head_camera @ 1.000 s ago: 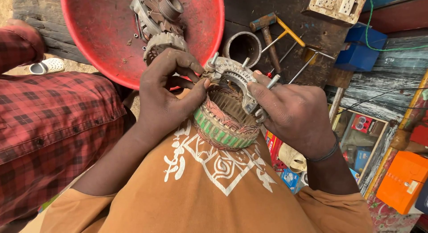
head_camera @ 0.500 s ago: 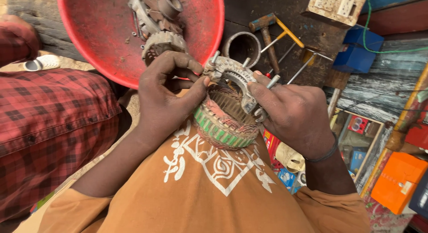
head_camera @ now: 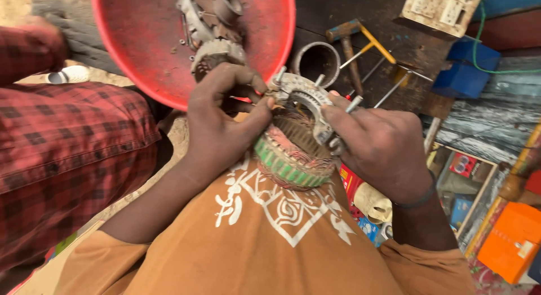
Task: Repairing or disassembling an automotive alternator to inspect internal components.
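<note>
I hold a round stator ring (head_camera: 287, 162) with copper windings and green slot liners against my chest, over my orange shirt. My left hand (head_camera: 222, 123) grips its left side, thumb across the top. My right hand (head_camera: 380, 145) grips the right side and the curved metal plate (head_camera: 301, 95) with upright studs that sits on top of the ring. Both hands press on the same assembly.
A red plastic basin (head_camera: 146, 47) ahead holds grey metal housings (head_camera: 211, 16) and small screws. On the dark bench lie a metal ring (head_camera: 315, 61), a hammer (head_camera: 346, 41) and rods. A person in a red checked shirt (head_camera: 62, 159) sits at left. Boxes are at right.
My hands and the stator stay almost in place; the fingers shift slightly on the metal plate. The view has moved a little closer.
</note>
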